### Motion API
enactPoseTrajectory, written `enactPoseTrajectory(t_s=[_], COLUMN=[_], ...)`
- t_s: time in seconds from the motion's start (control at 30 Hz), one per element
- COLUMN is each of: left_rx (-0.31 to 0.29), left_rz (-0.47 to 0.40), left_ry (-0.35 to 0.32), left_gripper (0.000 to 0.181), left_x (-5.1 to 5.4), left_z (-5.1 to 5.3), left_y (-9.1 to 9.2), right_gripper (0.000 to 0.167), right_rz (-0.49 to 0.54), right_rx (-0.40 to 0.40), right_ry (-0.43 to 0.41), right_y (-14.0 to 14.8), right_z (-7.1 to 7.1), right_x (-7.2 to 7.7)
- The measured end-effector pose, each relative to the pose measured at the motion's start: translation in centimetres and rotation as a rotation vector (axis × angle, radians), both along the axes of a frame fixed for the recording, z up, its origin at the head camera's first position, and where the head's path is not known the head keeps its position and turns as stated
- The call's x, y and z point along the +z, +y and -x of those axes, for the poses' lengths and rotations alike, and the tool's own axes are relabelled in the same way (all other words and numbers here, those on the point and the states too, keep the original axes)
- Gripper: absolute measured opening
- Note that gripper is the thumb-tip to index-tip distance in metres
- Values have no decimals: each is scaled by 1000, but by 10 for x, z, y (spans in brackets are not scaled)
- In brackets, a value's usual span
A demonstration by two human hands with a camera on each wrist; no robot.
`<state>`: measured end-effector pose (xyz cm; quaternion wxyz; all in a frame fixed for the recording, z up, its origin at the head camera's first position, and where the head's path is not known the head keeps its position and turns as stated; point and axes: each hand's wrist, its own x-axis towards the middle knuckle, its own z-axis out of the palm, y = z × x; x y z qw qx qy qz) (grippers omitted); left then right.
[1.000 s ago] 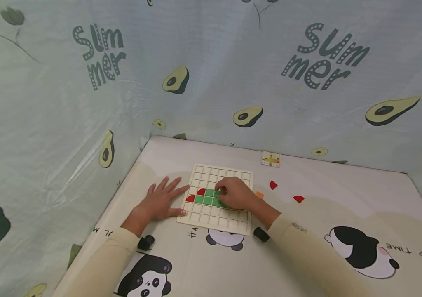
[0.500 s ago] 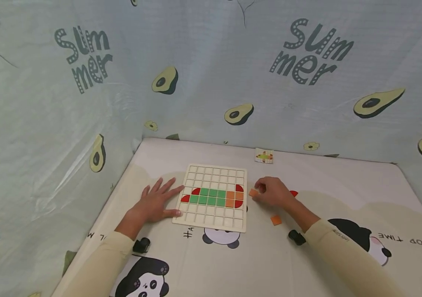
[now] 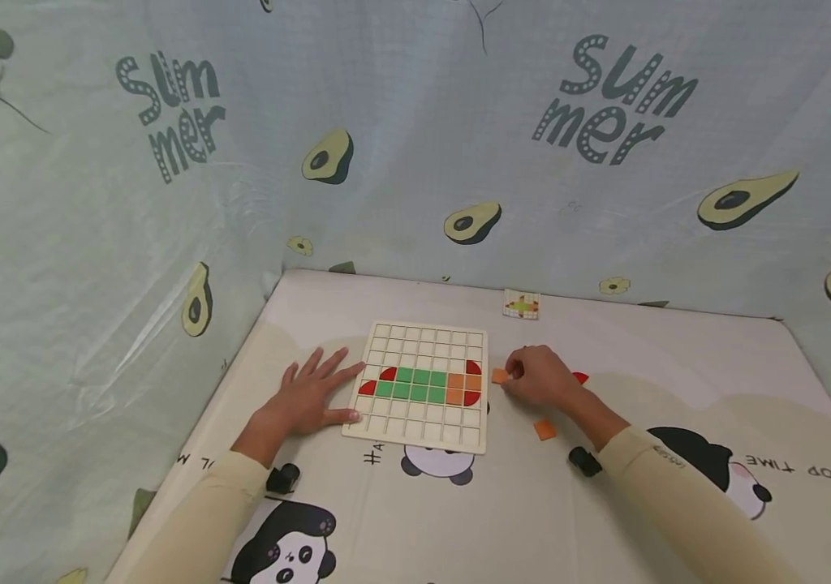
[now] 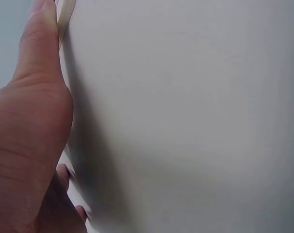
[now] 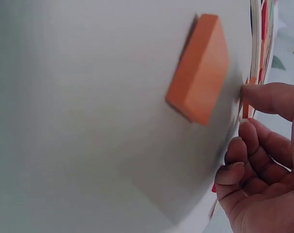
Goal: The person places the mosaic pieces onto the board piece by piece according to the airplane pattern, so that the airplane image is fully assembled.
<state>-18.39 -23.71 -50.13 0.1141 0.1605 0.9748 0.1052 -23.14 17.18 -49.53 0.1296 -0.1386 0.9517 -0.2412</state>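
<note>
A pale gridded board (image 3: 410, 426) lies on the table. Across its middle run green square tiles (image 3: 411, 383), then orange ones (image 3: 454, 396) at the right, with red quarter-round tiles (image 3: 473, 367) at the corners. Fingers spread, my left hand (image 3: 306, 401) rests at the board's left edge, index finger and thumb touching it. Just right of the board my right hand (image 3: 541, 377) pinches an orange tile (image 3: 499, 375) between thumb and fingertips, close to the tabletop. Another orange tile (image 5: 203, 73) lies loose below that hand. In the left wrist view the left thumb (image 4: 40, 53) meets the board's edge.
A small picture card (image 3: 521, 305) lies at the back of the table. Part of a red tile (image 3: 581, 377) shows behind the right wrist. Dark wrist cameras sit by each wrist. A printed curtain (image 3: 386, 122) rises behind and at the left.
My right hand has left the board's middle and moved right to the orange tile, which it now pinches. My left hand stays at the board's edge. The head view has shifted slightly.
</note>
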Motion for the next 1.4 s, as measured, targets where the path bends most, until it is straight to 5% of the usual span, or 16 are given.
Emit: enactPoseTrajectory(t_s=[1.4], left_rx=[-14], left_rz=[3], left_ry=[6], left_gripper=[87], left_x=[-6], left_z=[3], left_y=[-1], right_gripper=[11], right_rz=[82], right_rx=[123], right_ry=[69], right_y=[-87], right_z=[22], right_x=[6])
